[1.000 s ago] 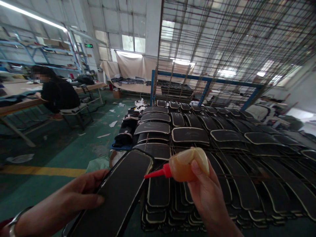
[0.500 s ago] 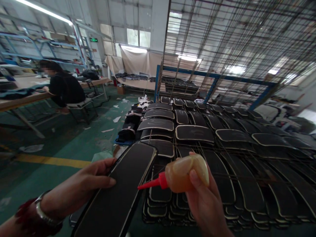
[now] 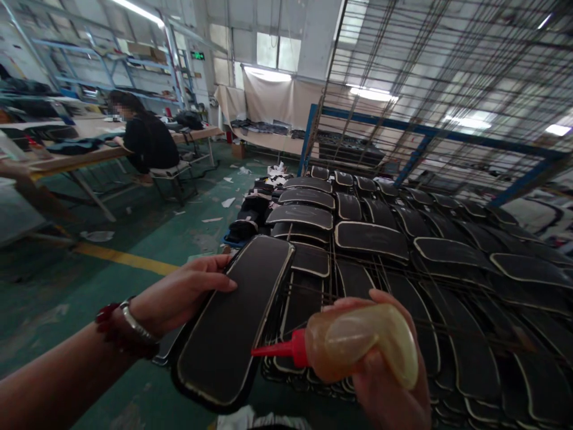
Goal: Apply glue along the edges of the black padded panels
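Note:
My left hand (image 3: 192,291) grips the left edge of a long black panel (image 3: 235,316) with rounded corners, its thumb on the upper face. A pale line runs along the panel's border. In my right hand (image 3: 394,382) is a squeeze bottle (image 3: 358,340) of amber liquid, tilted on its side, with its red nozzle (image 3: 275,349) pointing left. The nozzle tip is at the panel's right edge; whether it touches cannot be made out. Part of another dark panel (image 3: 168,346) shows below my left wrist.
Many similar black panels (image 3: 371,239) lie in rows on a wire rack to the right. Raised wire grids (image 3: 447,65) on a blue frame (image 3: 421,160) stand above them. At a table (image 3: 89,156) on the left, a person (image 3: 150,140) sits on a stool. Paper scraps (image 3: 228,202) litter the green floor.
The view has swung left. More of the held panel's near end shows, and the nozzle tip now sits nearer that end along the right edge. Both hands keep their holds.

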A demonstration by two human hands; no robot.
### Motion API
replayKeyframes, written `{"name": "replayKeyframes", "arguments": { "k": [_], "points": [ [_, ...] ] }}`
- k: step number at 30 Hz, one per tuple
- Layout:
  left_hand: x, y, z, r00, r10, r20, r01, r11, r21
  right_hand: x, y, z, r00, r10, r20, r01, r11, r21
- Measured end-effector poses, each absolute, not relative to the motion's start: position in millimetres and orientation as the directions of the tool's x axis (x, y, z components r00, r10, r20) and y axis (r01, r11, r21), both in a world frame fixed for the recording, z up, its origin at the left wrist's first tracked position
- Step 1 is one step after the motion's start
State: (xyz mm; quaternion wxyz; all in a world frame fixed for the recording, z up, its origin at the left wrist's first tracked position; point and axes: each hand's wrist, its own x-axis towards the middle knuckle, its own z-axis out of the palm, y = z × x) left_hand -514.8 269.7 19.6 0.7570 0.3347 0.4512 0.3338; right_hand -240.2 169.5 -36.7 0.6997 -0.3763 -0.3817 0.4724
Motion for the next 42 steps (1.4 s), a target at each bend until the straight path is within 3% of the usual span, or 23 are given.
{"name": "replayKeyframes", "arguments": {
  "k": [5, 12, 20, 27, 33, 38, 42],
  "points": [
    [-514, 272, 20, 0.332, 0.826, -0.456, -0.226, 0.539, 0.811, -248, 160, -25, 0.243, 0.935, 0.258, -0.296, 0.324, -0.898],
    [-520, 273, 17, 0.253, 0.856, -0.45, -0.263, 0.508, 0.82, -253, 156, -29, 0.218, 0.942, 0.255, -0.304, 0.313, -0.9],
    [-517, 269, 19, 0.133, 0.865, -0.483, -0.283, 0.5, 0.818, -242, 176, -64, 0.105, 0.987, 0.121, -0.513, 0.158, -0.844],
    [-518, 264, 18, 0.125, 0.878, -0.461, -0.285, 0.477, 0.831, -236, 177, -62, 0.197, 0.973, 0.124, -0.486, 0.206, -0.849],
    [-514, 252, 10, 0.19, 0.901, -0.391, -0.283, 0.431, 0.857, -246, 192, -52, 0.098, 0.992, -0.08, -0.556, -0.012, -0.831],
    [-500, 231, 0, 0.316, 0.867, -0.386, -0.31, 0.479, 0.821, -250, 234, -29, 0.396, 0.914, 0.083, -0.484, 0.285, -0.827],
    [-494, 221, -5, 0.391, 0.833, -0.392, -0.349, 0.528, 0.774, -253, 245, -24, 0.436, 0.856, 0.279, -0.3, 0.43, -0.852]
  ]
}}
